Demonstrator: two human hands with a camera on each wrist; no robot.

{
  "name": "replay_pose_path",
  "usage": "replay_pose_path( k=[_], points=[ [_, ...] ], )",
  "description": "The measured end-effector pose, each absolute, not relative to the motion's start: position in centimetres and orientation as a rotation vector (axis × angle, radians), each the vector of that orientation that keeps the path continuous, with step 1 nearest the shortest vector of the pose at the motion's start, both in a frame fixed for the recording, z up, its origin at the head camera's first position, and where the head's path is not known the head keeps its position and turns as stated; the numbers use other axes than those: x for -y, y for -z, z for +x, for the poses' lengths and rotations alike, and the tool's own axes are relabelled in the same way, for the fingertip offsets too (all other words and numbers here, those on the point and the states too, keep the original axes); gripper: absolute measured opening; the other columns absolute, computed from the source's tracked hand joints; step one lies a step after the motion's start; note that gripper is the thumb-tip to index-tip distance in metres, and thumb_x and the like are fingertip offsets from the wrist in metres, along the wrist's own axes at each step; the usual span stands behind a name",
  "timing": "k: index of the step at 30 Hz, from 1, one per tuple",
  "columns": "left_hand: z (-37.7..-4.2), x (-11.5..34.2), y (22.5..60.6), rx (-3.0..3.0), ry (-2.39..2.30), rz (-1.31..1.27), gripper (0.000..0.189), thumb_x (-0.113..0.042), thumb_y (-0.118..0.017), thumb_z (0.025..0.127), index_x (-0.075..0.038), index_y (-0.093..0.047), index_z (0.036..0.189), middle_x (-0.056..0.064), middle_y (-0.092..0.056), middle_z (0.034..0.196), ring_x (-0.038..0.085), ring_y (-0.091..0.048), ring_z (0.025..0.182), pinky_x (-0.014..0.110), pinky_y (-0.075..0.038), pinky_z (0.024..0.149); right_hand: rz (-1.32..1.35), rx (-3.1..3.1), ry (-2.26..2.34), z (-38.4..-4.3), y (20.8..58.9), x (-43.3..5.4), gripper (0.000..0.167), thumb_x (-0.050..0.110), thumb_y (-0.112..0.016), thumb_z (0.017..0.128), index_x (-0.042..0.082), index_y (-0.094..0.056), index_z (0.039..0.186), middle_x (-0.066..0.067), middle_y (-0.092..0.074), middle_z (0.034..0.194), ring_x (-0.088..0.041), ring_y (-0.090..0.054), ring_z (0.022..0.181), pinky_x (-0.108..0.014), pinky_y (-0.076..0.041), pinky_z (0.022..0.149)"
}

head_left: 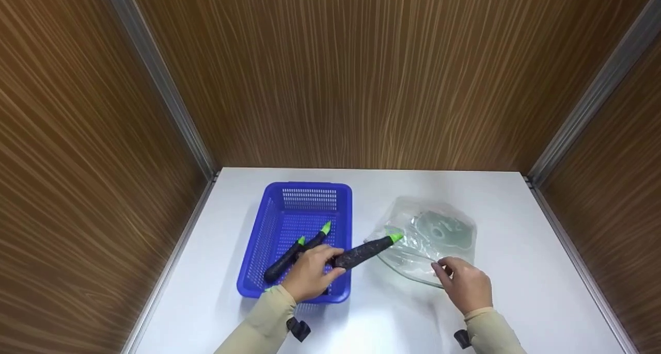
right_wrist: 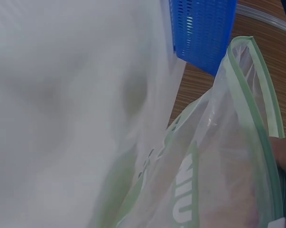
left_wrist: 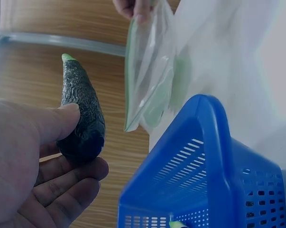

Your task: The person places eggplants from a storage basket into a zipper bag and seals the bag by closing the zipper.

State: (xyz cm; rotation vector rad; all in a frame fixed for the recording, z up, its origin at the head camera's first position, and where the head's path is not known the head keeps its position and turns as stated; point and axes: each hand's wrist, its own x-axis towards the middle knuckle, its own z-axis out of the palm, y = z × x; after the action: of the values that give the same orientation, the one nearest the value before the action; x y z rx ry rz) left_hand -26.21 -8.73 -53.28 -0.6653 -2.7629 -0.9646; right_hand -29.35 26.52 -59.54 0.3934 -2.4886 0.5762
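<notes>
My left hand (head_left: 311,272) holds a long, dark, wrinkled eggplant (head_left: 365,253) by its thick end, above the right rim of the blue basket (head_left: 347,204). Its bright green tip points right, overlapping the clear zip bag (head_left: 439,225) in the head view. The left wrist view shows the thumb laid along the side of the eggplant (left_wrist: 83,107) and the fingers beneath. With thumb and fingers, my right hand (head_left: 466,287) pinches the bag's green-edged mouth. In the right wrist view the mouth of the bag (right_wrist: 218,161) gapes apart.
Inside the basket lie further dark eggplants (head_left: 281,266) with green tips, partly behind my left hand. Basket and bag sit side by side on a white table (head_left: 392,328). Wood-grain panels (head_left: 361,85) enclose its back and sides.
</notes>
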Motion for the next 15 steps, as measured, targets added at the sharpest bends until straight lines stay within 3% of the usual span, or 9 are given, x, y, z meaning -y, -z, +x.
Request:
replay_pose_path(
  k=[7,15],
  points=[
    [-25.7,8.1,53.3,2.741,0.871,-0.755,0.036,-0.024,-0.070,0.088,-0.006,-0.065,0.119,0.000,-0.065,0.104,0.012,-0.062,0.096,0.027,-0.049,0.089,0.388,2.462,-0.589,-29.1,58.9,-26.3,0.012,0.018,-0.079,0.078,0.013,-0.070,0.085,0.007,-0.060,0.061,-0.003,-0.043,0.048,-0.026,-0.037,0.043],
    [-25.4,6.9,53.5,2.770,0.818,-0.773,0.034,-0.022,-0.070,0.088,-0.007,-0.066,0.117,0.000,-0.064,0.105,0.013,-0.061,0.095,0.027,-0.050,0.087,0.385,2.474,-0.597,-28.9,58.4,-25.9,0.012,0.016,-0.079,0.079,0.013,-0.072,0.088,0.007,-0.061,0.062,-0.003,-0.048,0.050,-0.027,-0.041,0.044]
  ],
)
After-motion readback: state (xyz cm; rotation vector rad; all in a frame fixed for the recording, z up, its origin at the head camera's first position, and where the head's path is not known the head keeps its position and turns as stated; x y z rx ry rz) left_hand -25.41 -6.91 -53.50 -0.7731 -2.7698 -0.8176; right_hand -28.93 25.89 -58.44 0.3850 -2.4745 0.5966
